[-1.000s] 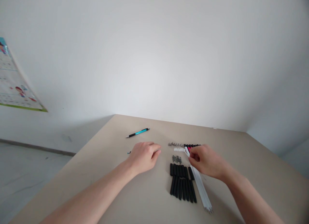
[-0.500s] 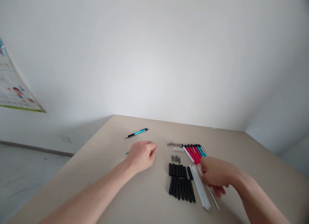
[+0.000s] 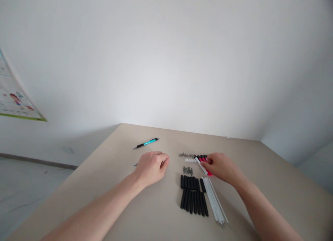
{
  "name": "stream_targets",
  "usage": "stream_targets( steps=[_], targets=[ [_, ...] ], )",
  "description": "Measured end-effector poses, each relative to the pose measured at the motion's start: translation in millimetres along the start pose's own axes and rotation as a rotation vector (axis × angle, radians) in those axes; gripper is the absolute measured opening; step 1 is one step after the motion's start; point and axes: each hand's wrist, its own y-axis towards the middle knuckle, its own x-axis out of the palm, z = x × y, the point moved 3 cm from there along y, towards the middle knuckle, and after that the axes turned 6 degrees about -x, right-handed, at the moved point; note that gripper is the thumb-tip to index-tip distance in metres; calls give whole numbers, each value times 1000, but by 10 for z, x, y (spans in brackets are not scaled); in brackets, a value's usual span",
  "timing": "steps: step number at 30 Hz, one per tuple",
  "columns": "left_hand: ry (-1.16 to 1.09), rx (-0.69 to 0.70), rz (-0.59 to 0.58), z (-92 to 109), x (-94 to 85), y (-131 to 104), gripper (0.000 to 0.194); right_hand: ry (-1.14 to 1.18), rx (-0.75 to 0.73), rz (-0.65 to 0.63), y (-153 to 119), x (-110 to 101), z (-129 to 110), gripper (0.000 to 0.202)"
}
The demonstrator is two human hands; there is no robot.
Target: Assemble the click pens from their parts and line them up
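My left hand (image 3: 151,168) rests on the table, fingers curled shut around a slim blue pen. Only a short blue end shows beyond the wrist side; the rest is hidden in the palm. At the row of pen barrels (image 3: 203,167), white and red with black tops, my right hand (image 3: 218,166) has its fingers bent down over the right side, closed on them and covering the blue ones. Below it lie several white refills (image 3: 214,203) in a bundle. Black rubber grips (image 3: 192,201) lie in two rows left of these.
An assembled blue and black pen (image 3: 146,143) lies farther back on the left. Small springs (image 3: 185,154), clear white plastic pieces (image 3: 190,160) and metal clips or tips (image 3: 187,170) sit left of the barrels. A wall (image 3: 166,78) borders the table's (image 3: 109,147) back edge.
My right hand has moved up and left from the refills to the pen barrels. The stray refill now lies against the bundle. My left hand has stayed put.
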Motion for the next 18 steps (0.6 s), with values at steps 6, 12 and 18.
stream_targets(
  steps=[6, 12, 18],
  targets=[
    [10, -15, -8, -5, -7, 19, 24, -16, -24, -30, 66, 146, -81, 29],
    [-26, -15, -10, -15, 7, 11, 24, -23, -28, -15, 71, 141, -78, 28],
    [-176, -33, 22, -16, -17, 9, 23, -13, -22, 1, 73, 143, -49, 28]
  ],
)
